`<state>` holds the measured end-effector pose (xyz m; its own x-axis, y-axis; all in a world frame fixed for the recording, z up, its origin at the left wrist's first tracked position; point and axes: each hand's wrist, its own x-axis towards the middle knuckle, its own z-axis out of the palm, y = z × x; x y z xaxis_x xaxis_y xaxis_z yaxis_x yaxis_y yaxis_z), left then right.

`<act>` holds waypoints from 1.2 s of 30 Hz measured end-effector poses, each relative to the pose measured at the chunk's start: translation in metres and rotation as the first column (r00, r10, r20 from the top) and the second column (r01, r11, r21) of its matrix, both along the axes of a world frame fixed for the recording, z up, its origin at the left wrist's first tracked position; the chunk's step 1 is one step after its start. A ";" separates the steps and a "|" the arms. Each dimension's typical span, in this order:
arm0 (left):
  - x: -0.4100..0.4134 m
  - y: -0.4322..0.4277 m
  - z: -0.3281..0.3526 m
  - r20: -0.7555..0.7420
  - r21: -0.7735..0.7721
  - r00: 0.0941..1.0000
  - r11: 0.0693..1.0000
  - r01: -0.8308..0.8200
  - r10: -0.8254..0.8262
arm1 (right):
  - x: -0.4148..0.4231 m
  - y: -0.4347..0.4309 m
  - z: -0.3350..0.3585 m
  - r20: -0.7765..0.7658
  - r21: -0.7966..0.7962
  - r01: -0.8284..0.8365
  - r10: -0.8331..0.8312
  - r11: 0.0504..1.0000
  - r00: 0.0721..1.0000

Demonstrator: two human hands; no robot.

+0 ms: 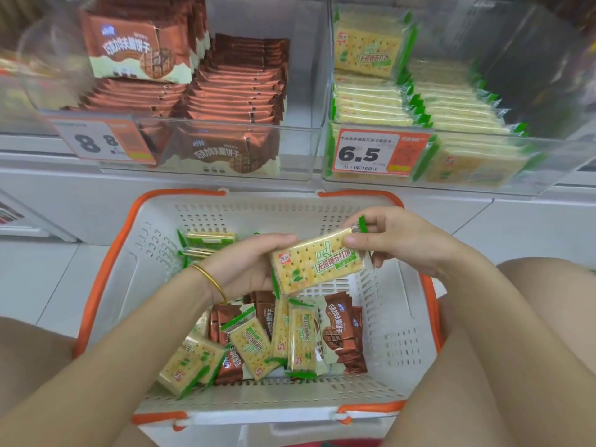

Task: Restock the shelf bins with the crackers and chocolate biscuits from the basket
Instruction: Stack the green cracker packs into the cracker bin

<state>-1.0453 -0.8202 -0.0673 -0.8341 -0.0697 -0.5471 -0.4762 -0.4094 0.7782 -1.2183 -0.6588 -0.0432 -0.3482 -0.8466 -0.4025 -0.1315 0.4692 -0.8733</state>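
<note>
Orange price tag "6.5" [380,153]; blurred tag "8.8" [96,141]; white floor tiles [42,279].

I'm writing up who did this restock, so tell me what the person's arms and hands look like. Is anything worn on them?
No sleeves or gloves show on either arm. The left hand has a thin gold bangle round its wrist. The right hand wears nothing that can be seen: no ring, watch or bracelet.

The left forearm [129,337] and right forearm [483,304] reach forward and converge. The left hand [248,264] and right hand [398,241] each pinch one end of a single cracker packet [317,264].
</note>
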 end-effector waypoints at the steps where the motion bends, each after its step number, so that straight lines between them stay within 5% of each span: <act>1: -0.003 -0.002 0.007 -0.022 -0.056 1.000 0.998 0.005 -0.006 | 0.000 0.002 0.006 0.013 -0.023 0.026 -0.026 0.999 1.000; 7: -0.037 -0.008 0.071 -0.245 -0.299 0.970 0.950 -0.088 0.013 | -0.016 0.012 0.067 -0.060 -0.178 0.114 -0.126 0.977 0.990; 10: -0.066 -0.014 0.103 -0.430 -0.427 0.898 0.857 -0.290 0.089 | -0.048 0.016 0.103 -0.109 -0.355 0.323 -0.382 0.878 0.918; 12: -0.086 -0.022 0.113 -0.525 -0.657 0.848 0.602 -0.455 0.068 | -0.075 0.013 0.121 -0.185 -0.451 0.445 -0.569 0.774 0.802; 15: -0.110 -0.035 0.112 -0.470 -0.879 0.860 0.013 -0.477 -0.199 | -0.114 -0.011 0.131 -0.337 -0.476 0.499 -0.675 0.724 0.657; 18: -0.122 -0.040 0.104 -0.279 -0.922 0.925 -0.197 -0.333 -0.260 | -0.142 -0.052 0.123 -0.449 -0.381 0.497 -0.626 0.779 0.637; 23: -0.119 -0.042 0.097 -0.243 -0.902 0.926 -0.283 -0.325 -0.290 | -0.167 -0.112 0.092 -0.450 -0.278 0.442 -0.522 0.853 0.725; 31: -0.120 -0.038 0.096 -0.262 -0.901 0.923 -0.271 -0.339 -0.282 | -0.190 -0.135 0.074 -0.484 -0.342 0.524 -0.624 0.780 0.614; 36: -0.119 -0.039 0.096 -0.258 -0.909 0.923 -0.254 -0.332 -0.284 | -0.183 -0.138 0.065 -0.587 -0.268 0.501 -0.552 0.823 0.592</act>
<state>-1.1639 -0.8595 0.0283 -0.8525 -0.2512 0.4584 -0.1539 0.9587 0.2391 -1.4010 -0.7966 0.0214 -0.8845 -0.4497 0.1243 -0.3939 0.5767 -0.7157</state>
